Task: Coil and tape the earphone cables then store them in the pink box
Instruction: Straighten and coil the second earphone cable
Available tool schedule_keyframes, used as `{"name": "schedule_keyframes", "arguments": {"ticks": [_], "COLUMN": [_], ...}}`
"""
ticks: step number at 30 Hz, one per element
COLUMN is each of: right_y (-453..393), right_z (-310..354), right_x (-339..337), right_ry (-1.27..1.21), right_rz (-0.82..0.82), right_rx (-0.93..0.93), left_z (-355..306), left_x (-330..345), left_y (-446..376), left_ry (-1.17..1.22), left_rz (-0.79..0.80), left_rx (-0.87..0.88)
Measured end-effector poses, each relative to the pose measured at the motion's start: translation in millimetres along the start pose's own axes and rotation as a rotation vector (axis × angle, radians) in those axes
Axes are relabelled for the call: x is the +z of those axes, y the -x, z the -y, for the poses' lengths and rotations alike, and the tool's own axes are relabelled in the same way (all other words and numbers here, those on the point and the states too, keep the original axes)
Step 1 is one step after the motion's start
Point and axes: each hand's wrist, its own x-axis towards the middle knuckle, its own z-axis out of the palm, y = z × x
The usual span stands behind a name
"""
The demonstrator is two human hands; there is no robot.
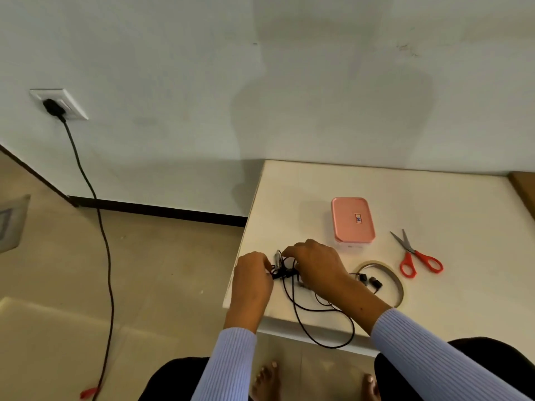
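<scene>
Nearest of all, a long loop of the black earphone cable [324, 337] is seen hanging down over the front edge of the white table [463, 227]. Just above that, near the table's corner, the rest of the cable is held in both hands. The left hand [253, 274] is curled, and the small bundle of turns looks pinched at its fingertips. The right hand [315, 267] is bent over the same bundle, and its fingers seem to be closed on the cable, though the fingertips are partly hidden.

The coiling step looks to be under way, with much cable left loose. For a good coil, the bundle should be held tight by the left hand while each new turn is laid on by the right hand. The turns should be kept the same size, and the hanging loop should be drawn up slowly so that no knot is made.

Just beside the right wrist, the two earbuds [372, 280] are lying inside the ring of the tape roll [398, 282]. They should be lifted out gently so the roll is not dragged along.

A little farther off, the red scissors [417, 256] are lying open. Farthest back, the pink box [351, 219] is waiting with its lid on.
</scene>
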Motion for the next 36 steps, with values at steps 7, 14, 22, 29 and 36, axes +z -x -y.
{"name": "schedule_keyframes", "arguments": {"ticks": [7,14,22,29,36], "right_y": [-15,-10,13,18,18], "right_z": [-4,-10,-27,-31,-36], "right_x": [0,-17,-36,-37,-38], "right_ry": [0.004,-0.117,-0.209,-0.209,-0.246], "right_rz": [0.103,0.041,0.03,0.052,0.014], "right_rx": [0.005,0.119,0.224,0.247,0.247], "left_z": [2,11,-4,-15,-28], "left_x": [8,2,12,20,9], "left_y": [-6,-9,-12,-38,-61], "left_ry": [-0.023,-0.013,-0.147,-0.141,-0.212], "left_rz": [0.023,0.095,0.04,-0.073,-0.031], "left_rx": [0.123,0.115,0.263,0.299,0.259]}}
